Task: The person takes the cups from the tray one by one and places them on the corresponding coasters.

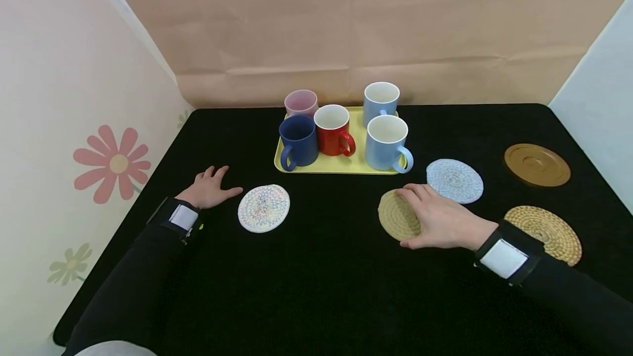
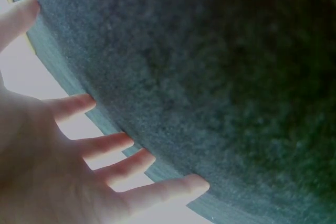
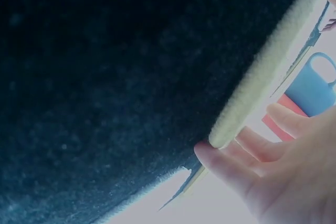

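My right hand [image 1: 442,221] holds a round olive-tan coiled coaster [image 1: 394,217], its thumb and fingertips at opposite edges. In the right wrist view the coaster's thick edge [image 3: 268,66] shows between thumb and fingers, close over the black cloth; whether it touches the cloth I cannot tell. My left hand [image 1: 207,190] lies with spread fingers at the table's left side, holding nothing. Just right of its thumb is a white round coaster [image 1: 264,209] with multicoloured stitching. In the left wrist view the fingertips of the left hand [image 2: 63,171] meet the dark cloth.
At the back, a yellow tray [image 1: 355,162] carries pink [image 1: 300,102], navy [image 1: 299,142], red [image 1: 328,139] and two light-blue mugs [image 1: 381,147]. To the right lie a pale blue coaster [image 1: 457,181], a brown disc [image 1: 537,165] and a straw-coloured coaster [image 1: 546,229].
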Motion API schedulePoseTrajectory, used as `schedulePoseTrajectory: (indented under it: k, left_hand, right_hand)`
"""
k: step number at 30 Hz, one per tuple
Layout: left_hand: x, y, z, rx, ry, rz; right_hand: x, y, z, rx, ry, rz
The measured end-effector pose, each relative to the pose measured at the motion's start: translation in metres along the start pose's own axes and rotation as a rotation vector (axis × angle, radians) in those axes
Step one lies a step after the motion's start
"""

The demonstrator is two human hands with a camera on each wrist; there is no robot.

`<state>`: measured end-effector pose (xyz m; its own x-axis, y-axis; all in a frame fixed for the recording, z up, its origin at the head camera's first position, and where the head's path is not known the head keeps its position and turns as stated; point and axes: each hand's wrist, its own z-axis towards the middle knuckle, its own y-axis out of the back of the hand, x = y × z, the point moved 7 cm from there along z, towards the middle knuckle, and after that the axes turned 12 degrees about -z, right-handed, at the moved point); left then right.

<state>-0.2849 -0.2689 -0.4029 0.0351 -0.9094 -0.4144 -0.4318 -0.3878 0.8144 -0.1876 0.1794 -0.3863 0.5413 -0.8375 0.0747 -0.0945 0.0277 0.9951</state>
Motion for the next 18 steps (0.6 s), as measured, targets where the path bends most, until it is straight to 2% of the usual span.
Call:
schedulePoseTrajectory:
  k: [18]
  left_hand:
    - [0.0004, -0.0003, 0.0016, 0.004, -0.006, -0.008]
  right_hand:
    - [0.0028, 0.0011, 0.0046, -0.014, 0.006, 0.011]
